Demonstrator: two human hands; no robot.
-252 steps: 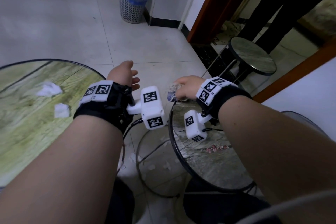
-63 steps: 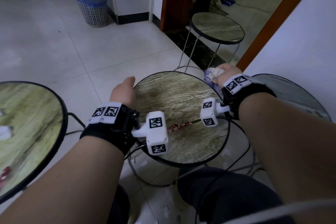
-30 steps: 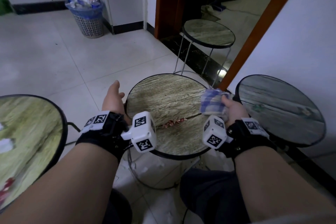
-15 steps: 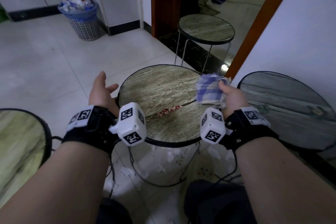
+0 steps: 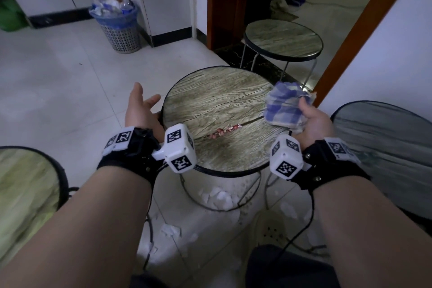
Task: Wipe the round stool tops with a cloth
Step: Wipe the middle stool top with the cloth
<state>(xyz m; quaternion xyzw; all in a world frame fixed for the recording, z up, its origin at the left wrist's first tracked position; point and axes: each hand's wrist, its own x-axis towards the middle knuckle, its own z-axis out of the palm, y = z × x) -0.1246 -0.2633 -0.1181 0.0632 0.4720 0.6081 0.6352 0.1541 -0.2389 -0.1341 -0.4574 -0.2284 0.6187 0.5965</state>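
Observation:
A round stool [image 5: 217, 100] with a wood-grain top and a black rim stands in front of me. A small pink flower print runs across its middle. My right hand [image 5: 314, 120] grips a bunched blue-and-white checked cloth [image 5: 284, 105], held palm up above the stool's right edge. My left hand [image 5: 141, 110] is open with fingers spread, just off the stool's left rim. Another stool [image 5: 284, 40] stands farther back by the doorway. A third stool [image 5: 383, 138] is at the right and a fourth stool [image 5: 25, 182] at the left.
White paper scraps [image 5: 218, 195] litter the tiled floor under the centre stool. A full waste basket [image 5: 118, 24] stands at the back wall. A brown door frame [image 5: 364, 23] and a white wall close off the right side. My knees are at the bottom edge.
My right hand lifted the cloth off the stool top and turned palm up. My left hand opened and rose beside the left rim. The view swung right and tilted up.

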